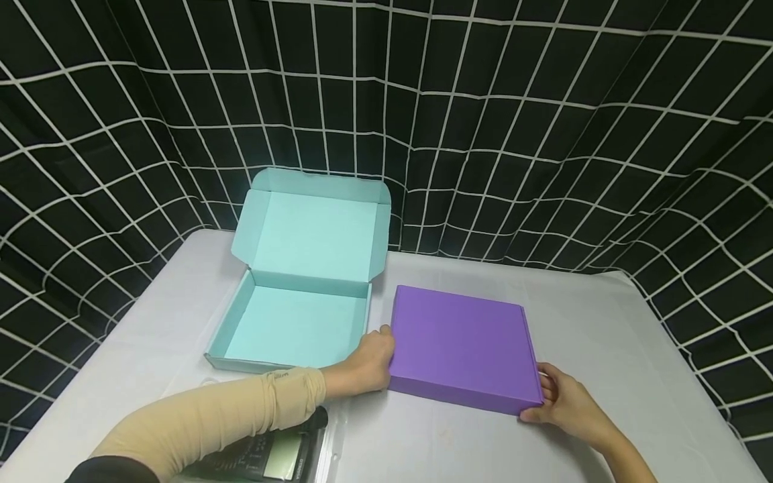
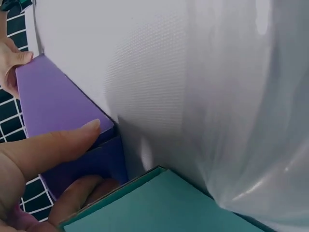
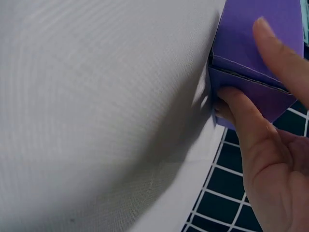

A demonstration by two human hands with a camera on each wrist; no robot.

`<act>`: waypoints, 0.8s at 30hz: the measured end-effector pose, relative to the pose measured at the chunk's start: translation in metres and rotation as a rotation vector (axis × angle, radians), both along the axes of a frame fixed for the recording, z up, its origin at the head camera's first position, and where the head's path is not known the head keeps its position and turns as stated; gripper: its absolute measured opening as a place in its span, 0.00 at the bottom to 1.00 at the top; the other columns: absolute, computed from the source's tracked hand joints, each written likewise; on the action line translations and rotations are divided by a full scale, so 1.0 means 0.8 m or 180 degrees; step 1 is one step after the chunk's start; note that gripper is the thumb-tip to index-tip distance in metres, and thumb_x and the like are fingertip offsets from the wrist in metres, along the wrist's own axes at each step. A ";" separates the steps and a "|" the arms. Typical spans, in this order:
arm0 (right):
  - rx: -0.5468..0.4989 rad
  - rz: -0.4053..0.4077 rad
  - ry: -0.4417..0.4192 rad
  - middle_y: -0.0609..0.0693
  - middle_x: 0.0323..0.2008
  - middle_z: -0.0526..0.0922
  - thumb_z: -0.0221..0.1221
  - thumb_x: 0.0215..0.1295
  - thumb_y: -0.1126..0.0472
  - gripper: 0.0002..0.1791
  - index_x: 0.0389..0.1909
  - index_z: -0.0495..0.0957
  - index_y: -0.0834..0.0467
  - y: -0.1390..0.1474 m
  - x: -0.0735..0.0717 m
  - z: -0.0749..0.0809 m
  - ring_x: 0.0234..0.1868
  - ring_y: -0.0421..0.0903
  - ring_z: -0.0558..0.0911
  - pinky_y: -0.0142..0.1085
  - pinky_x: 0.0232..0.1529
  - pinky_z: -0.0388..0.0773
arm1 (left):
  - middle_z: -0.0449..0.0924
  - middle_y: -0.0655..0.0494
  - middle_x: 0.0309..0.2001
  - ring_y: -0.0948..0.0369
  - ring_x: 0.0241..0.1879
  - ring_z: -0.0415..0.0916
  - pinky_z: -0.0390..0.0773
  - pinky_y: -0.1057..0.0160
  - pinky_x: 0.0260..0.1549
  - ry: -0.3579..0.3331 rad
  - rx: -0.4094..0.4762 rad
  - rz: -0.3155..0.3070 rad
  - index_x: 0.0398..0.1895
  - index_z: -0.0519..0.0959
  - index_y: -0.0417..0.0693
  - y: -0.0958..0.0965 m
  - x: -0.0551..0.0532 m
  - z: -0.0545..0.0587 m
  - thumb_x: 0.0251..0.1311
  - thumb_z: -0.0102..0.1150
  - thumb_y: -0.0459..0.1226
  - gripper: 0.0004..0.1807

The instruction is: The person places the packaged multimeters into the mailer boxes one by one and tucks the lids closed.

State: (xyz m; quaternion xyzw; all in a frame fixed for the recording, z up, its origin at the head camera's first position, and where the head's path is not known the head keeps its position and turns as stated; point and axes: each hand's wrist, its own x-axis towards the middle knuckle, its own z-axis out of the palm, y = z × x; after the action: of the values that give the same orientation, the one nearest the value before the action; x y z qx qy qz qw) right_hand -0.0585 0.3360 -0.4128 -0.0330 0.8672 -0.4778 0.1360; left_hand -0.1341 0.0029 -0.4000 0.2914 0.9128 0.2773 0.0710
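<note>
beige left sleeve (image 1: 208,419), black cloth (image 1: 111,469)

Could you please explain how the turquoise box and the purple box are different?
The turquoise box is open, its lid raised at the back; the purple box is closed. The left hand and the right hand hold the purple box at opposite sides; neither grips the turquoise box. Both boxes are low and rectangular.

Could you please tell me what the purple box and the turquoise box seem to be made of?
Purple box: probably matte corrugated cardboard, given the ridged cut edge in the right wrist view. Turquoise box: likely matte cardboard too, judging by its creased flaps.
</note>
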 end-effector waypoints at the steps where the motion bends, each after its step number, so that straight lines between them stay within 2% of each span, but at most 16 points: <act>1: 0.0018 -0.0004 -0.0015 0.77 0.55 0.72 0.75 0.42 0.71 0.50 0.62 0.55 0.83 -0.001 0.001 0.001 0.52 0.63 0.80 0.32 0.47 0.81 | 0.71 0.48 0.20 0.60 0.17 0.70 0.72 0.71 0.10 -0.0035 -0.0002 -0.0002 0.32 0.68 0.32 0.000 0.000 0.000 0.38 0.75 0.29 0.24; 4: 0.0058 0.0000 -0.0058 0.79 0.59 0.68 0.76 0.41 0.70 0.55 0.64 0.50 0.84 -0.002 0.003 0.002 0.57 0.68 0.75 0.33 0.49 0.80 | 0.73 0.46 0.21 0.58 0.18 0.73 0.74 0.71 0.12 -0.0148 -0.0063 -0.0008 0.34 0.68 0.32 -0.001 0.000 0.003 0.34 0.78 0.30 0.28; 7: 0.0109 -0.0012 -0.0078 0.80 0.62 0.63 0.76 0.41 0.68 0.58 0.66 0.47 0.84 -0.003 0.006 0.002 0.60 0.70 0.71 0.29 0.51 0.78 | 0.74 0.45 0.23 0.56 0.21 0.75 0.78 0.68 0.17 -0.0265 -0.0088 -0.0034 0.35 0.67 0.33 -0.003 0.000 0.006 0.28 0.79 0.26 0.31; 9: 0.0098 -0.0044 -0.0093 0.80 0.64 0.59 0.75 0.43 0.68 0.59 0.67 0.45 0.83 -0.003 0.008 0.000 0.62 0.71 0.68 0.26 0.51 0.76 | 0.75 0.44 0.25 0.55 0.23 0.76 0.80 0.66 0.20 -0.0317 -0.0084 -0.0057 0.35 0.67 0.34 -0.004 0.001 0.007 0.22 0.78 0.23 0.33; 12: -0.0020 -0.0145 -0.0130 0.80 0.66 0.55 0.74 0.46 0.68 0.58 0.68 0.43 0.82 -0.005 0.010 -0.002 0.63 0.67 0.67 0.22 0.51 0.73 | 0.77 0.45 0.28 0.53 0.27 0.77 0.81 0.64 0.26 -0.0495 0.0044 -0.0084 0.36 0.66 0.35 -0.007 0.002 0.010 0.21 0.80 0.23 0.35; 14: -0.0122 -0.0218 -0.0193 0.80 0.66 0.53 0.72 0.50 0.68 0.57 0.69 0.42 0.81 -0.006 0.010 -0.002 0.64 0.65 0.67 0.21 0.51 0.72 | 0.77 0.44 0.30 0.52 0.30 0.78 0.82 0.62 0.31 -0.0669 0.0136 -0.0084 0.38 0.67 0.35 -0.009 0.001 0.011 0.21 0.80 0.23 0.36; 18: -0.0077 -0.0381 -0.0336 0.78 0.67 0.53 0.66 0.59 0.64 0.51 0.69 0.41 0.80 -0.009 0.011 0.000 0.65 0.65 0.65 0.21 0.50 0.72 | 0.79 0.42 0.38 0.48 0.39 0.79 0.81 0.55 0.43 -0.1087 0.0296 -0.0005 0.44 0.67 0.32 -0.013 0.001 0.015 0.21 0.81 0.23 0.40; 21: 0.0023 -0.0501 -0.0462 0.77 0.68 0.52 0.60 0.67 0.58 0.47 0.70 0.42 0.79 -0.012 0.009 0.004 0.68 0.67 0.60 0.31 0.55 0.75 | 0.78 0.39 0.45 0.45 0.46 0.78 0.78 0.51 0.51 -0.1315 0.0382 0.0062 0.49 0.67 0.29 -0.015 0.002 0.017 0.21 0.80 0.23 0.44; 24: 0.0043 -0.0575 -0.0502 0.76 0.68 0.52 0.56 0.70 0.55 0.44 0.71 0.42 0.78 -0.014 0.008 0.006 0.68 0.68 0.59 0.44 0.59 0.74 | 0.77 0.37 0.48 0.43 0.50 0.77 0.76 0.49 0.55 -0.1412 0.0399 0.0092 0.53 0.66 0.28 -0.016 0.004 0.019 0.21 0.80 0.22 0.47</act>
State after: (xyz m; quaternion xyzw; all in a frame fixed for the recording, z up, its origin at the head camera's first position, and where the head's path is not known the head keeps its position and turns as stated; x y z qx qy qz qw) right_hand -0.0518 0.3245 -0.4078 0.0838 0.8565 -0.4833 0.1604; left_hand -0.1312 -0.0102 -0.3848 0.2139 0.8599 0.3917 0.2477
